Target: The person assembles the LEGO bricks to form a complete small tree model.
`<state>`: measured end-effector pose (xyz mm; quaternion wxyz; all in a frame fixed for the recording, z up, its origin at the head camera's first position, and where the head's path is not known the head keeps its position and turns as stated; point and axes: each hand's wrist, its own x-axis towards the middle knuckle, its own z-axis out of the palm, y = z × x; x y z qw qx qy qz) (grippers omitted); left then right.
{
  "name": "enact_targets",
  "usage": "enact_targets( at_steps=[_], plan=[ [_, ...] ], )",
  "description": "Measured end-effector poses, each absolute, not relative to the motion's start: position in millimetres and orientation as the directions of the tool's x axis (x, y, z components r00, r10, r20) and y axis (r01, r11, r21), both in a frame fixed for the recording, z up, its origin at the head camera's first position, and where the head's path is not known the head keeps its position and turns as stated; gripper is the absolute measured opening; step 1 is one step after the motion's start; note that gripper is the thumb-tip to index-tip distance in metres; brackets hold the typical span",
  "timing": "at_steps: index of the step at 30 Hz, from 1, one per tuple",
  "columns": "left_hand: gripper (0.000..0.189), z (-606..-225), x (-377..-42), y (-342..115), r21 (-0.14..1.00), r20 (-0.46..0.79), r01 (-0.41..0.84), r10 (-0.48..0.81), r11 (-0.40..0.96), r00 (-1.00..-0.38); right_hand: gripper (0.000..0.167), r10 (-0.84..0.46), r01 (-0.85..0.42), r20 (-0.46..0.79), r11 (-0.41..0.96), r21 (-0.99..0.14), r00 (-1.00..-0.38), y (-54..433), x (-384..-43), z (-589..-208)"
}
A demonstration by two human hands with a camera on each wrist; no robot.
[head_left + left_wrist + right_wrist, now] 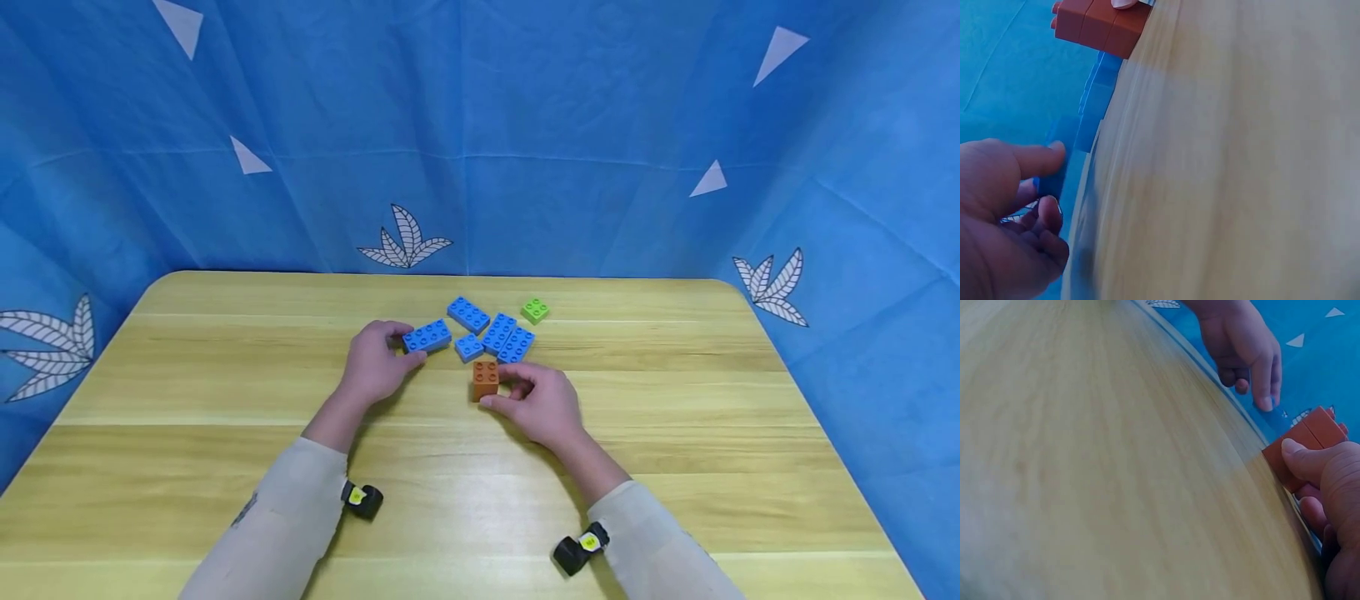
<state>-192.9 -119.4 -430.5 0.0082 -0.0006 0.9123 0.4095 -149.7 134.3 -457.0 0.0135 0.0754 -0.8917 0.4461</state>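
In the head view, my left hand [375, 364] pinches a long blue toy building brick [427, 337] with studs on top. To its right, my right hand [546, 410] holds an upright stack of orange bricks [485, 383] between thumb and fingers. Seam lines between the stacked layers show on the orange stack [1088, 26] in the left wrist view. From the right wrist, the thumb lies across the near side of the orange stack [1304, 447], while the left hand [1241, 350] is beyond it with its fingers pointing down.
Just behind the hands lie more blue bricks, among them a long one [468, 314], a small square one [469, 347] and two side by side [498, 332]. A small green brick [536, 311] sits farther back. The wooden table [225, 358] ends at a blue curtain [525, 108].
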Motion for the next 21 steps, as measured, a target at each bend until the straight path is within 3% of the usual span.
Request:
enact_targets(
  at_steps=[21],
  plan=[
    [0.034, -411.2, -163.3, -112.2, 0.831, 0.122, 0.245, 0.265, 0.499, -0.956, 0.039, -0.135, -0.16, 0.099, 0.592, -0.79, -0.986, 134.3, -150.1, -456.6]
  ],
)
